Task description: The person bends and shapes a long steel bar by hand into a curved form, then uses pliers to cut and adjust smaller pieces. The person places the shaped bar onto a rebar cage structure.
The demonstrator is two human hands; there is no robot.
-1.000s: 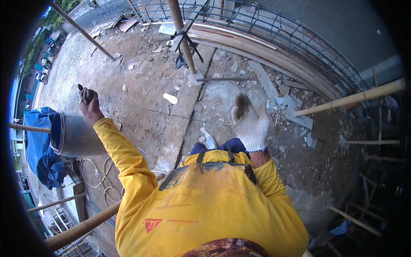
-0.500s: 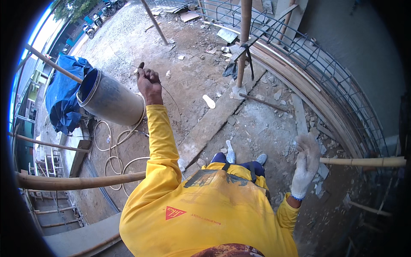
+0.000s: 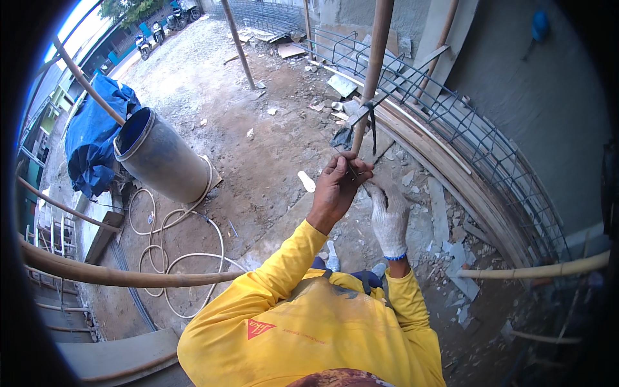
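Note:
In front of my chest my bare left hand (image 3: pixel 338 186) is closed in a pinch. A thin dark wire (image 3: pixel 352 171) shows between its fingertips. Right beside it, my right hand (image 3: pixel 389 219) wears a whitish knitted glove. Its thumb and fingers curl toward the left fingertips, and what lies between them is too small to make out. Just beyond both hands rises an upright bamboo pole (image 3: pixel 376 58) with a black strap (image 3: pixel 373 126) tied round it. Where the pole's lower end stands is hidden behind my left hand.
Bamboo rails cross at my left (image 3: pixel 129 277) and right (image 3: pixel 541 266). A blue-grey drum (image 3: pixel 169 158) stands left, near a coiled hose (image 3: pixel 164 258) and a blue tarp (image 3: pixel 97 138). A rebar cage (image 3: pixel 477 122) and stacked planks (image 3: pixel 451 164) lie right. Rubble litters the ground.
My left hand has come from the far left, beside the drum, to the middle. My gloved right hand has moved left and inward, from spread fingers to curled ones. The hands now meet.

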